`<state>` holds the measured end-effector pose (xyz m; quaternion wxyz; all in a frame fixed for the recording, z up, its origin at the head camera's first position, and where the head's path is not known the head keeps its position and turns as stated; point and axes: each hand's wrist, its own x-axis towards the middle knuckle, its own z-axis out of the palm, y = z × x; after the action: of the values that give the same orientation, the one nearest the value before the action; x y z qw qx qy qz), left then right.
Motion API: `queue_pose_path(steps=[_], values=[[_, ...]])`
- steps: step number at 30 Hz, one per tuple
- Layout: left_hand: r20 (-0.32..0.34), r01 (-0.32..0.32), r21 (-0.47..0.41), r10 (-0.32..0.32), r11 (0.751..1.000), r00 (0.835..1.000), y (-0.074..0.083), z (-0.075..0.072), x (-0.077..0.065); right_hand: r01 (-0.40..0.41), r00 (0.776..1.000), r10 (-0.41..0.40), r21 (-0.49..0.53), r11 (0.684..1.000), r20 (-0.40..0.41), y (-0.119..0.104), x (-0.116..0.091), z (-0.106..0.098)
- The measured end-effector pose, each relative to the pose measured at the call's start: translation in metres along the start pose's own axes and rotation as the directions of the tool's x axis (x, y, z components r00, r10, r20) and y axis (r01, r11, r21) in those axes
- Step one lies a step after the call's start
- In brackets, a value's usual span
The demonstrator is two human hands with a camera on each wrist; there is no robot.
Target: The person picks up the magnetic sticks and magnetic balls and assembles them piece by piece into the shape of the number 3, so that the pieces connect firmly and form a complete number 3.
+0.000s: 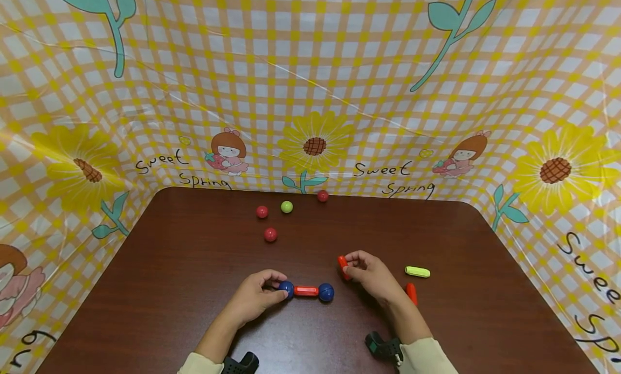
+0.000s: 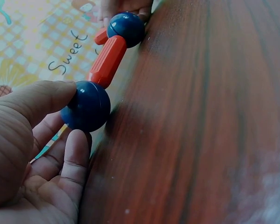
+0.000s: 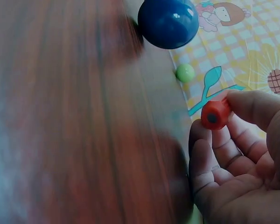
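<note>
Two blue balls are joined by a red rod (image 1: 306,291) in a straight line on the brown table. My left hand (image 1: 258,295) pinches the left blue ball (image 2: 87,107) between thumb and fingers. The right blue ball (image 1: 326,292) sits at the rod's other end, untouched. To the right, my right hand (image 1: 370,274) pinches a second red rod (image 1: 343,268), apart from the joined piece. A dark round spot shows on this rod's end (image 3: 214,116) in the right wrist view.
Three red balls, one of them nearest (image 1: 270,234), and a green ball (image 1: 287,207) lie toward the table's back. Beyond the right hand are a yellow-green rod (image 1: 418,272) and another red rod (image 1: 411,293). A checked, flowered cloth (image 1: 310,83) surrounds the table (image 1: 194,244).
</note>
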<state>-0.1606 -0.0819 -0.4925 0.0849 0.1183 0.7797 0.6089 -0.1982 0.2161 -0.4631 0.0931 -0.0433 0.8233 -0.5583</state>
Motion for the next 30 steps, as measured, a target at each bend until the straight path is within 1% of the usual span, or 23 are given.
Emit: queue_pose_path(steps=[2, 10, 14, 22, 26, 30], values=[[0.003, -0.002, 0.005, 0.002, 1.0, 1.0, 0.0, 0.0, 0.0, -0.012, 1.0, 0.013, 0.032, 0.999, -0.003, 0.0, 0.002, 0.002], [0.005, 0.002, 0.027, -0.002, 1.0, 1.0, -0.002, -0.002, 0.0, -0.016, 1.0, 0.014, 0.143, 0.99, 0.013, -0.003, 0.006, 0.014], [0.012, -0.006, 0.036, 0.006, 0.999, 1.0, -0.001, -0.001, 0.001, -0.031, 0.999, 0.029, 0.185, 0.982, 0.016, -0.004, 0.006, 0.021], [0.009, 0.0, 0.036, 0.0, 0.999, 1.0, -0.001, -0.001, 0.001, -0.054, 0.998, 0.046, 0.257, 0.965, 0.038, -0.006, 0.008, 0.034], [0.007, -0.003, 0.039, 0.002, 0.999, 1.0, -0.002, -0.001, 0.001, -0.063, 0.998, 0.062, 0.271, 0.96, 0.016, -0.006, 0.008, 0.04], [0.0, -0.006, 0.035, 0.006, 0.999, 1.0, -0.002, 0.0, 0.001, -0.069, 0.997, 0.079, 0.271, 0.96, -0.026, -0.007, 0.007, 0.045]])
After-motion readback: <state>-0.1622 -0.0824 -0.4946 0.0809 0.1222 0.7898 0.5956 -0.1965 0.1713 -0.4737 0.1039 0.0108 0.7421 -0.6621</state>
